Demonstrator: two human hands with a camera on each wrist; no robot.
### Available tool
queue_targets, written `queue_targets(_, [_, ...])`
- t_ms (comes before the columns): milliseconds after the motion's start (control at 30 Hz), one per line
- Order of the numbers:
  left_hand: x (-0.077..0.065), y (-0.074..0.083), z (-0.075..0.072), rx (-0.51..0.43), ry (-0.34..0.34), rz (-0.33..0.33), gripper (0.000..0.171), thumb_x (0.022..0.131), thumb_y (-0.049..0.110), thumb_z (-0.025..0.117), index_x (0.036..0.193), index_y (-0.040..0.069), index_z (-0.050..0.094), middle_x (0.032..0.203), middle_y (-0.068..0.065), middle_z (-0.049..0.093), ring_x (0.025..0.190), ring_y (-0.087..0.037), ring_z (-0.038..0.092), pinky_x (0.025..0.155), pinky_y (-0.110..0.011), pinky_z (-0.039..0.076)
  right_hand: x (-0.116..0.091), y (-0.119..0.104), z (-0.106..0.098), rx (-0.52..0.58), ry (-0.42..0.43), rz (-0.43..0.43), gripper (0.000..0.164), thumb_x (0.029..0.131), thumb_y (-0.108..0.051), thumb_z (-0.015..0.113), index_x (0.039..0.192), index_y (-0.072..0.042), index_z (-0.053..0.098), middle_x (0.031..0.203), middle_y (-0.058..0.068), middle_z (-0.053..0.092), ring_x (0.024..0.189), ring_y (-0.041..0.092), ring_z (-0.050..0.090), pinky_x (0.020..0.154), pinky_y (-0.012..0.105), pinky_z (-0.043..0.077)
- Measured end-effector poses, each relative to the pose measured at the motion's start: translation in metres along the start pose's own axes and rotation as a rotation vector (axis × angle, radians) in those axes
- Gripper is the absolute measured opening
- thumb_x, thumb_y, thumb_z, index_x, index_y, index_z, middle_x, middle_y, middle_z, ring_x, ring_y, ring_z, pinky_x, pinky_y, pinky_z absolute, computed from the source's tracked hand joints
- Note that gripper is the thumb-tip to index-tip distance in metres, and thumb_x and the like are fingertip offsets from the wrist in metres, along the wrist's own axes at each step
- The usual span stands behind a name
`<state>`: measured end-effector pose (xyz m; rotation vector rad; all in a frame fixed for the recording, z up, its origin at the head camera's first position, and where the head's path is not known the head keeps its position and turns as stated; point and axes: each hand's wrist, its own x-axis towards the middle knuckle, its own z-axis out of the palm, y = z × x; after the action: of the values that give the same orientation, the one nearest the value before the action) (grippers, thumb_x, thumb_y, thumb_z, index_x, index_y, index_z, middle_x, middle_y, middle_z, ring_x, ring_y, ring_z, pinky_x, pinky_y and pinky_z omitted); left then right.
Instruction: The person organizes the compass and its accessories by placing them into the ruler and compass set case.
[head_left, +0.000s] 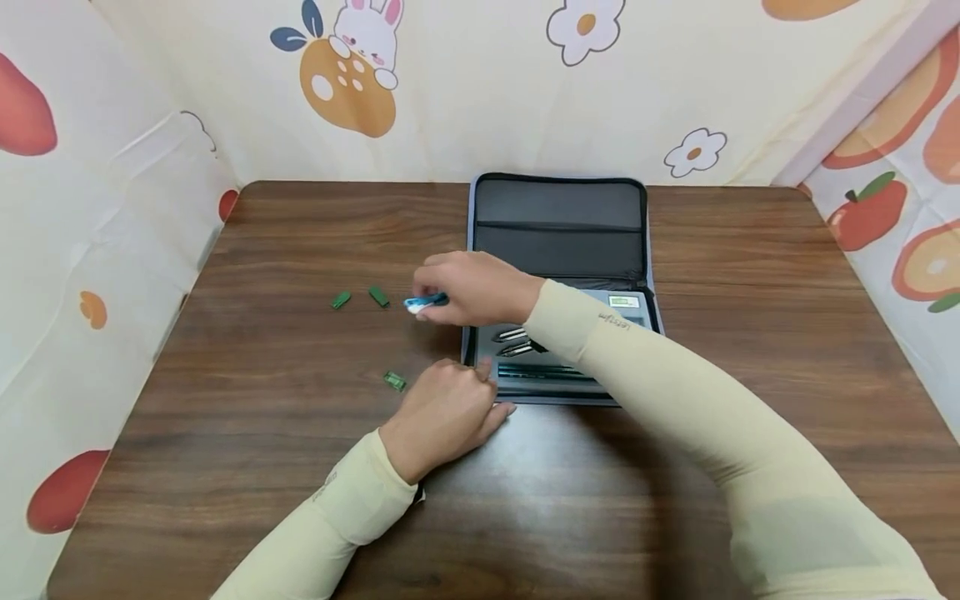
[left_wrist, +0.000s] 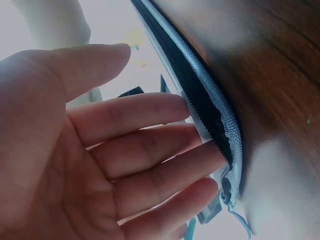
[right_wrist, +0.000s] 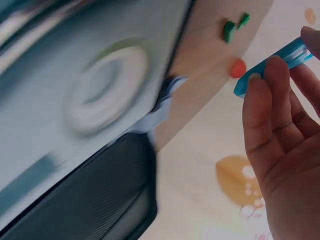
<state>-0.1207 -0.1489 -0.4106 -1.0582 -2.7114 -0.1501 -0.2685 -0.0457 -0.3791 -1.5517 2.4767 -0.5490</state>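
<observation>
Well, leftmost: green bits (head_left: 378, 297) on table (head_left: 262, 333); look small, light, fingertip-pinch by sides. Then blue piece (head_left: 426, 301), off table, just left of case (head_left: 558, 204), pinched in my right hand (head_left: 480, 287); should be light, stiff, maybe slick, so grip long sides near middle. My left hand (head_left: 448, 408), fingers loosely spread, touches case's near left corner. Case open, rightmost; zip rim likely flexes, steady by edge.

I find before me a brown wood-grain tabletop (head_left: 315, 233), dark-streaked. Beyond its far edge stands a cream printed sheet (head_left: 480, 108), bearing a white rabbit (head_left: 371, 35) over a spotted orange fruit (head_left: 348, 92). To my right I record a printed red apple with green leaf (head_left: 870, 215) and printed halved orange fruit (head_left: 936, 265).
</observation>
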Motion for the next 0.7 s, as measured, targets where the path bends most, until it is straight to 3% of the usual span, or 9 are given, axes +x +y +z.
queue_targets(200, [-0.002,0.001,0.001,-0.030,-0.009,-0.014,0.041,0.093,0.040,0.069,0.064,0.013,0.069,0.087,-0.007,0.069,0.045,-0.017,0.053,0.045,-0.032,0.045,-0.025,0.016,-0.003,0.023,0.039,0.072,0.019,0.097,-0.035,0.068,0.100,-0.016,0.069,0.095,-0.004,0.061,0.078,0.011,0.055,0.068,0.028,0.047])
queue_targets(367, [-0.001,0.002,0.000,-0.035,-0.023,-0.021,0.039,0.095,0.041,0.067,0.073,0.011,0.075,0.096,-0.009,0.073,0.052,-0.018,0.060,0.052,-0.035,0.051,-0.045,0.024,-0.009,0.029,0.078,0.114,0.018,0.097,-0.033,0.069,0.101,-0.015,0.070,0.094,-0.004,0.062,0.074,0.012,0.054,0.065,0.029,0.046])
queue_targets(700, [0.000,0.002,-0.002,-0.050,-0.054,-0.023,0.039,0.097,0.039,0.065,0.073,0.010,0.076,0.101,-0.011,0.073,0.055,-0.020,0.061,0.054,-0.036,0.052,-0.090,0.039,-0.022,0.050,0.185,0.180,0.026,0.097,-0.029,0.069,0.119,-0.013,0.067,0.090,-0.005,0.063,0.070,0.011,0.053,0.065,0.030,0.047])
